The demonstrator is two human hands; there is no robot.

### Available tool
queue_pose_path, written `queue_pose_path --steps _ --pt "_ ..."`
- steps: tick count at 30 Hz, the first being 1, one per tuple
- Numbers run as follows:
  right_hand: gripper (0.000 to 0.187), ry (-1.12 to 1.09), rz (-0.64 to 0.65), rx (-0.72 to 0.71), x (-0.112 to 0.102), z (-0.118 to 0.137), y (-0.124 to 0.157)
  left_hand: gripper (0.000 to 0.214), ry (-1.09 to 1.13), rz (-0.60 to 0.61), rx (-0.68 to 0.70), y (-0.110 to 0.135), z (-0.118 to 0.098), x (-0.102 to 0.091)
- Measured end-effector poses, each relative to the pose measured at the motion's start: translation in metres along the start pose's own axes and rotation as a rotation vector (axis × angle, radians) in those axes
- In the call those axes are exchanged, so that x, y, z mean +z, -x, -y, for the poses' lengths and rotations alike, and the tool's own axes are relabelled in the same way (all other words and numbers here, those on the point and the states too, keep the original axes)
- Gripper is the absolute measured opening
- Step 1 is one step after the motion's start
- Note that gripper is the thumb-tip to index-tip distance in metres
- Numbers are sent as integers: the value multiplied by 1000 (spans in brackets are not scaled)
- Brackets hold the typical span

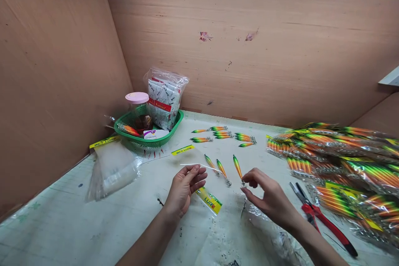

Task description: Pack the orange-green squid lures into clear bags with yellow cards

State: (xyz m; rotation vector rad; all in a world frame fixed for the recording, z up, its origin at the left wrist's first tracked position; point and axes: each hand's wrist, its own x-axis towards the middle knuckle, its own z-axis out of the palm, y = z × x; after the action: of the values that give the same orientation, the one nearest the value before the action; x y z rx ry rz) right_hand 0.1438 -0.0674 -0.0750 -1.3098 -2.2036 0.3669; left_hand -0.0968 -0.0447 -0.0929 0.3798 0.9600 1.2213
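My left hand [187,187], at the middle front, pinches a clear plastic bag with a yellow "LURE" label [209,201] below the fingers. Much of the bag is see-through or covered by the hand. My right hand [264,195] holds a green, yellow and orange fishing lure [237,166] near its hook end, with thumb and forefinger, its other end pointing away from me. Two similar lures [223,170] lie between the hands. Further back, several more lures [222,134] lie in small groups. Another yellow bag label [183,150] lies beyond my left hand.
A green basket [177,124] holds a pink-lidded jar [137,99], a bag of printed packets [163,102] and orange lures. Empty bags [115,168] lie left. Right are red-handled pliers [332,224] and heaped packed lures [338,199]. Wooden walls [233,58] enclose the table.
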Motion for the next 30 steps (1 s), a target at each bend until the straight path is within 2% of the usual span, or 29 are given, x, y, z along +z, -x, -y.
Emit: queue_pose_path --steps 2,4,6,8,12,16,19,22,28,30 --pt "7 -126 9 -48 -16 20 8 9 -20 11 5 0 2 0" --pt "14 -230 96 -118 -25 40 15 11 -27 15 8 0 4 0" --pt "22 -231 185 -175 -25 55 20 14 -23 19 1 2 5 1" --pt "27 -178 191 -198 -18 63 20 17 -27 30 -19 4 5 2" --pt "23 -47 47 -254 10 64 12 19 -48 94 -79 9 8 5" --pt "17 305 -156 -404 33 65 0 16 -63 203 -132 13 9 7" --pt "22 450 -233 -416 41 66 -4 29 -37 240 -168 14 6 9" --pt "25 417 -248 -407 42 65 -5 38 26 274 -184 16 5 11" --pt "33 208 -336 -368 42 61 -10 29 163 313 -159 20 16 15" --pt "28 161 -354 -358 44 62 -13 30 199 345 -164 20 19 15"
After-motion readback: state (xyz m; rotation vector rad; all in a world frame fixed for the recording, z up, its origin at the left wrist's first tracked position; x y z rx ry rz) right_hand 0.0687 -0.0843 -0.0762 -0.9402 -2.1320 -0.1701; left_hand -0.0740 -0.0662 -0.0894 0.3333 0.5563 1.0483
